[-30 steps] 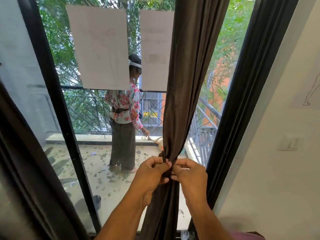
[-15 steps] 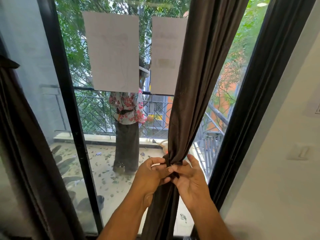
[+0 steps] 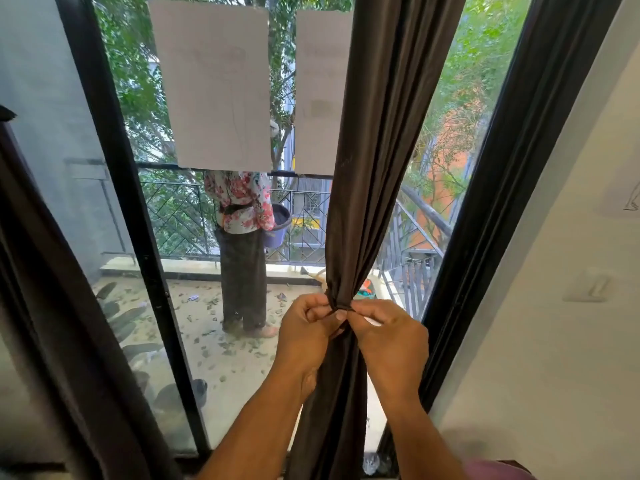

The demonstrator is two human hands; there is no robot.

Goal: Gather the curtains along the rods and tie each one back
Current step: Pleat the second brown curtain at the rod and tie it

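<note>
On the left, a second dark curtain point(image 3: 52, 306) hangs loose. Your left hand point(image 3: 304, 327) pinches the tie on the brown curtain point(image 3: 367, 188). Your right hand point(image 3: 388, 336), half open a moment ago, now pinches it too, so the knot looks nearly tight. The black door frame point(image 3: 485, 216) stands near on the right; there is open room leftward.

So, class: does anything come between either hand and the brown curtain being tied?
Nothing visible does. The left hand and right hand are both directly on the gathered brown curtain, fingers pinching it at the cinched point. The window glass lies behind the fabric, not between it and the hands.
</note>
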